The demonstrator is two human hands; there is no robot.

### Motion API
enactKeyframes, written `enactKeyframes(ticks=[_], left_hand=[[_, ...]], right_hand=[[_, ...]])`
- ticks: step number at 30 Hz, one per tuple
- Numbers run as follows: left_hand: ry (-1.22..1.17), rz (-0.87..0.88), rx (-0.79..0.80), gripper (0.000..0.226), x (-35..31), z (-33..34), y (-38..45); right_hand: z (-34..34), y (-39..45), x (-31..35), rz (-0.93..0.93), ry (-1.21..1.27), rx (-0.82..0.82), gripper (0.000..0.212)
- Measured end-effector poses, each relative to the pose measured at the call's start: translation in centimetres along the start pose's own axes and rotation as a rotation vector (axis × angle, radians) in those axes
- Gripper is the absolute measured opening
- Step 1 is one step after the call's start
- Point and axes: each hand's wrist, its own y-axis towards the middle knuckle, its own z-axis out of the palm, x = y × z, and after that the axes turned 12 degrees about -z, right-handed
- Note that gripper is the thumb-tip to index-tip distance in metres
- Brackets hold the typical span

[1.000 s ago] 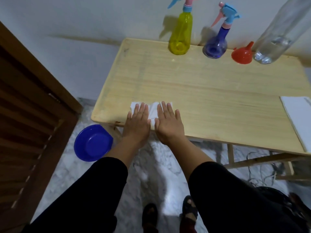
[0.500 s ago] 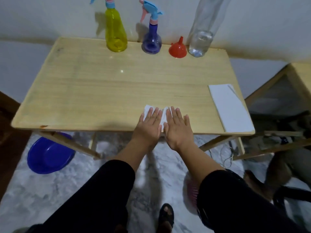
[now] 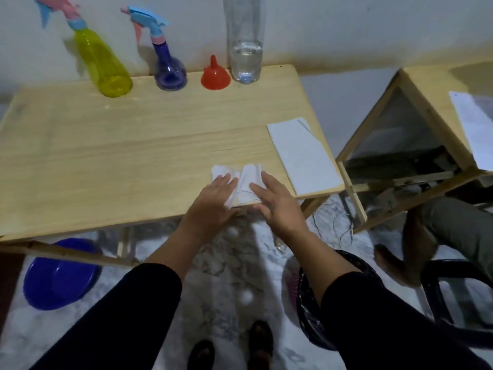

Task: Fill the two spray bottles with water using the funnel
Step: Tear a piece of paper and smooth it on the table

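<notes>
1. A pale wooden table [image 3: 112, 145] stands against a white wall [image 3: 346, 28] over a marbled floor [image 3: 226, 276]; a second wooden table [image 3: 426, 84] sits to its right, a sheet of paper [image 3: 472, 124] on top.
2. Along the table's far edge, left to right: a yellow spray bottle [image 3: 102, 66], a purple spray bottle [image 3: 169, 70], an upturned red funnel [image 3: 215, 76] and a clear plastic water bottle [image 3: 245, 46], partly filled.
3. The funnel sits just beside the water bottle's base; the spray bottles stand apart, both with trigger heads on.
4. At the table's near edge, the left hand [image 3: 213, 204] and right hand [image 3: 277, 204] lie flat, fingers extended and spread, on a crumpled white cloth [image 3: 240, 180], gripping nothing.
5. A folded white paper [image 3: 304, 153] lies at the table's right front corner, near the cloth.
6. The table's middle and left side are bare wood.
7. Under the table's left end sits a blue basin [image 3: 58, 276]; a dark bin [image 3: 314, 303] stands below its right corner.
8. The water bottle's top and the yellow bottle's nozzle are cut off; another person's leg [image 3: 416, 236] shows at far right.
</notes>
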Motion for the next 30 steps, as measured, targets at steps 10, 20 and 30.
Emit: enactKeyframes(ticks=[10,20,30], left_hand=[[-0.325,-0.019,-0.200,0.027,-0.1,-2.7,-2.8],[-0.475,0.235,-0.069,0.013,-12.3,-4.9,-2.6],[-0.405,0.370,0.269,0.014,-25.8,9.4,-2.8]], right_hand=[[-1.3,-2.0,3.8,0.131,-0.095,-0.242,0.014],[-10.3,-11.5,6.7,0.509,-0.112,-0.569,0.014],[-10.7,-26.5,-4.3,0.913,-0.162,-0.592,0.015]])
